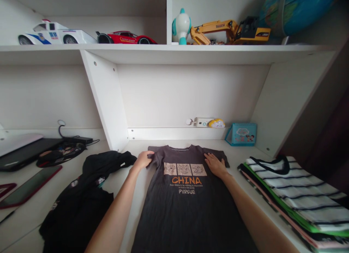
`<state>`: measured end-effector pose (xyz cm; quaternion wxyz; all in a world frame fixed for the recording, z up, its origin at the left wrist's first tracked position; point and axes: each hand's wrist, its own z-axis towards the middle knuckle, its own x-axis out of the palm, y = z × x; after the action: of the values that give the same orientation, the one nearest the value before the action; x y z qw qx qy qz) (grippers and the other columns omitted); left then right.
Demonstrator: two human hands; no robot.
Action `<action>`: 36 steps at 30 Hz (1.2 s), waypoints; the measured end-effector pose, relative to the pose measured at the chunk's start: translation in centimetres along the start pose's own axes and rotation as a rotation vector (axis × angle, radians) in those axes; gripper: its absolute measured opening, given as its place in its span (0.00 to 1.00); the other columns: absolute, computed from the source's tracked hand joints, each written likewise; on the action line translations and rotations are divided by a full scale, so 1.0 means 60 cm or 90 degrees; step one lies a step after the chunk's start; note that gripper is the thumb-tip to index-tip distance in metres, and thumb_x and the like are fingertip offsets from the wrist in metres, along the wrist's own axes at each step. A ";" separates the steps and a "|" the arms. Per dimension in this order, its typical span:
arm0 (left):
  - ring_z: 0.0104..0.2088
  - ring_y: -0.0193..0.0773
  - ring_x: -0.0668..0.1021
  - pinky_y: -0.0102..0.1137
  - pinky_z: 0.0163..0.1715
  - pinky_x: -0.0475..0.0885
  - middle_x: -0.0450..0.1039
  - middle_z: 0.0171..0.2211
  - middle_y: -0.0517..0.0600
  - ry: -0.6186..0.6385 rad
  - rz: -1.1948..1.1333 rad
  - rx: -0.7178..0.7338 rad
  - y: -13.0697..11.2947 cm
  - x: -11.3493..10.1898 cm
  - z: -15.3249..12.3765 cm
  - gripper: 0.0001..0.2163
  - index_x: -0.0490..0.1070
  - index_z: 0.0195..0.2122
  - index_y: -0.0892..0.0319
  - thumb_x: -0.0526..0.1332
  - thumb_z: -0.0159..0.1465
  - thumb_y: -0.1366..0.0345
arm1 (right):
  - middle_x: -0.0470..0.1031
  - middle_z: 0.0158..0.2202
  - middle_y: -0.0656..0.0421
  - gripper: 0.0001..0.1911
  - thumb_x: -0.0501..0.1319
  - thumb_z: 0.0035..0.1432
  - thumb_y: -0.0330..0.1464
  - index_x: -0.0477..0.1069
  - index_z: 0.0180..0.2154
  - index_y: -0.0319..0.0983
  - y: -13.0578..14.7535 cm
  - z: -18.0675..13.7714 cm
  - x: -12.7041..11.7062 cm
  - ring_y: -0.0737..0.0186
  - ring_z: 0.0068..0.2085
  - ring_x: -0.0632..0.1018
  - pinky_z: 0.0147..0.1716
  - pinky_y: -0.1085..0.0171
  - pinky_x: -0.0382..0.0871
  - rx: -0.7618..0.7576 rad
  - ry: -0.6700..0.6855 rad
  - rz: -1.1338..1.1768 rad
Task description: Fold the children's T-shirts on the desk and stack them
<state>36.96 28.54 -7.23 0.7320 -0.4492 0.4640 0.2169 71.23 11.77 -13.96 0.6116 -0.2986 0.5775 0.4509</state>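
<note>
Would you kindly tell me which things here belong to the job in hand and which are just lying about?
Part of the job:
dark T-shirt, touched by left hand and right hand
probably the folded clothes and black clothing

Just lying about:
blue desk calendar
red toy car
white toy truck
yellow toy excavator
globe
</note>
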 end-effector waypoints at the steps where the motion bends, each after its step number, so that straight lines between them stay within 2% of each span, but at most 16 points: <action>1: 0.46 0.40 0.73 0.28 0.48 0.63 0.71 0.46 0.52 -0.028 0.011 -0.025 0.008 -0.010 -0.001 0.18 0.71 0.45 0.60 0.55 0.53 0.77 | 0.53 0.61 0.57 0.22 0.40 0.64 0.36 0.53 0.58 0.45 -0.001 0.000 -0.001 0.57 0.61 0.53 0.53 0.39 0.46 -0.002 0.000 -0.001; 3: 0.48 0.45 0.71 0.34 0.50 0.61 0.67 0.49 0.57 -0.106 0.048 -0.083 0.018 -0.027 -0.004 0.19 0.70 0.47 0.63 0.53 0.54 0.78 | 0.53 0.61 0.56 0.22 0.40 0.64 0.36 0.53 0.58 0.45 -0.001 0.001 -0.004 0.57 0.61 0.54 0.53 0.39 0.46 -0.005 0.004 -0.004; 5: 0.49 0.48 0.69 0.38 0.51 0.60 0.64 0.50 0.62 -0.177 0.093 -0.110 0.011 -0.033 -0.009 0.19 0.68 0.49 0.65 0.52 0.56 0.76 | 0.53 0.60 0.55 0.22 0.40 0.63 0.36 0.54 0.58 0.44 0.002 0.003 -0.010 0.57 0.61 0.54 0.53 0.39 0.46 -0.009 0.010 -0.006; 7: 0.52 0.47 0.67 0.37 0.51 0.60 0.63 0.52 0.62 -0.186 0.116 -0.055 -0.014 -0.019 -0.014 0.18 0.66 0.51 0.65 0.50 0.60 0.71 | 0.53 0.60 0.55 0.22 0.41 0.63 0.36 0.54 0.58 0.44 0.011 0.002 -0.019 0.56 0.61 0.53 0.53 0.38 0.45 -0.018 0.013 -0.007; 8: 0.53 0.47 0.65 0.36 0.52 0.59 0.62 0.53 0.62 -0.156 0.116 -0.001 -0.030 -0.006 -0.017 0.18 0.65 0.52 0.65 0.49 0.62 0.68 | 0.52 0.61 0.54 0.23 0.41 0.63 0.36 0.54 0.58 0.44 0.016 0.000 -0.023 0.55 0.61 0.52 0.53 0.38 0.43 -0.024 0.012 -0.007; 10: 0.58 0.48 0.58 0.40 0.55 0.55 0.57 0.57 0.61 -0.048 0.106 0.091 -0.061 0.029 -0.022 0.22 0.60 0.56 0.64 0.48 0.64 0.60 | 0.48 0.62 0.55 0.24 0.40 0.63 0.38 0.52 0.59 0.43 0.028 -0.008 -0.032 0.55 0.62 0.49 0.53 0.38 0.42 -0.044 0.017 -0.004; 13: 0.61 0.58 0.45 0.56 0.53 0.46 0.44 0.62 0.58 0.105 0.130 0.106 -0.083 0.079 -0.031 0.31 0.51 0.61 0.57 0.46 0.60 0.45 | 0.46 0.63 0.56 0.27 0.41 0.62 0.44 0.52 0.59 0.43 0.039 -0.031 -0.040 0.54 0.62 0.47 0.54 0.41 0.45 -0.089 0.057 0.008; 15: 0.61 0.61 0.41 0.61 0.51 0.42 0.39 0.63 0.55 0.144 0.156 0.096 -0.081 0.099 -0.036 0.34 0.47 0.62 0.51 0.42 0.58 0.40 | 0.45 0.63 0.57 0.30 0.41 0.60 0.48 0.50 0.60 0.44 0.038 -0.049 -0.043 0.54 0.62 0.47 0.55 0.43 0.46 -0.113 0.091 0.016; 17: 0.61 0.60 0.40 0.61 0.51 0.40 0.37 0.64 0.52 0.141 0.179 0.098 -0.074 0.106 -0.039 0.34 0.45 0.62 0.47 0.39 0.57 0.38 | 0.44 0.63 0.58 0.31 0.40 0.59 0.50 0.46 0.61 0.46 0.030 -0.067 -0.046 0.54 0.63 0.46 0.56 0.43 0.44 -0.121 0.110 0.018; 21: 0.61 0.60 0.40 0.59 0.52 0.42 0.37 0.64 0.49 0.127 0.220 0.085 -0.070 0.104 -0.041 0.34 0.43 0.62 0.45 0.35 0.57 0.37 | 0.40 0.64 0.60 0.32 0.38 0.59 0.51 0.42 0.61 0.48 0.003 -0.111 -0.058 0.53 0.63 0.41 0.55 0.40 0.41 -0.092 0.122 0.007; 24: 0.61 0.59 0.41 0.58 0.52 0.42 0.37 0.64 0.49 0.123 0.228 0.084 -0.074 0.103 -0.043 0.34 0.43 0.62 0.45 0.34 0.57 0.37 | 0.40 0.64 0.59 0.32 0.39 0.58 0.51 0.43 0.61 0.47 -0.022 -0.169 -0.070 0.50 0.63 0.42 0.54 0.40 0.45 -0.066 0.126 0.006; 27: 0.61 0.58 0.41 0.58 0.52 0.43 0.37 0.64 0.49 0.123 0.229 0.086 -0.076 0.102 -0.045 0.32 0.43 0.62 0.46 0.34 0.59 0.40 | 0.46 0.63 0.57 0.32 0.42 0.58 0.49 0.48 0.61 0.44 -0.050 -0.248 -0.077 0.52 0.62 0.49 0.54 0.47 0.53 -0.079 0.084 0.020; 30: 0.61 0.57 0.42 0.59 0.52 0.43 0.38 0.64 0.52 0.137 0.234 0.078 -0.087 0.093 -0.046 0.28 0.44 0.62 0.48 0.34 0.63 0.46 | 0.56 0.59 0.53 0.32 0.45 0.57 0.49 0.56 0.58 0.38 -0.075 -0.330 -0.078 0.54 0.59 0.59 0.53 0.54 0.59 -0.090 0.027 0.023; 33: 0.61 0.59 0.45 0.61 0.50 0.44 0.44 0.62 0.59 0.154 0.251 0.090 -0.127 0.076 -0.066 0.24 0.51 0.61 0.55 0.41 0.65 0.54 | 0.68 0.50 0.48 0.30 0.50 0.54 0.50 0.67 0.49 0.35 -0.086 -0.394 -0.075 0.52 0.52 0.69 0.49 0.57 0.64 -0.042 -0.053 0.028; 34: 0.61 0.58 0.47 0.61 0.51 0.44 0.46 0.62 0.60 0.160 0.243 0.127 -0.148 0.070 -0.080 0.23 0.54 0.59 0.57 0.44 0.64 0.56 | 0.71 0.46 0.48 0.28 0.51 0.53 0.50 0.69 0.44 0.35 -0.085 -0.408 -0.074 0.51 0.49 0.71 0.46 0.57 0.66 -0.011 -0.085 0.032; 36: 0.60 0.55 0.52 0.56 0.53 0.48 0.50 0.61 0.59 0.196 0.179 0.266 -0.203 0.061 -0.117 0.22 0.58 0.57 0.57 0.49 0.63 0.58 | 0.74 0.37 0.50 0.24 0.52 0.51 0.51 0.68 0.37 0.38 -0.076 -0.427 -0.075 0.52 0.40 0.75 0.36 0.58 0.69 0.071 -0.117 0.048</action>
<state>44.23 16.03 -6.07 0.6922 -0.2476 0.6622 0.1452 64.45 -13.75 -14.23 0.6602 -0.1999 0.5541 0.4659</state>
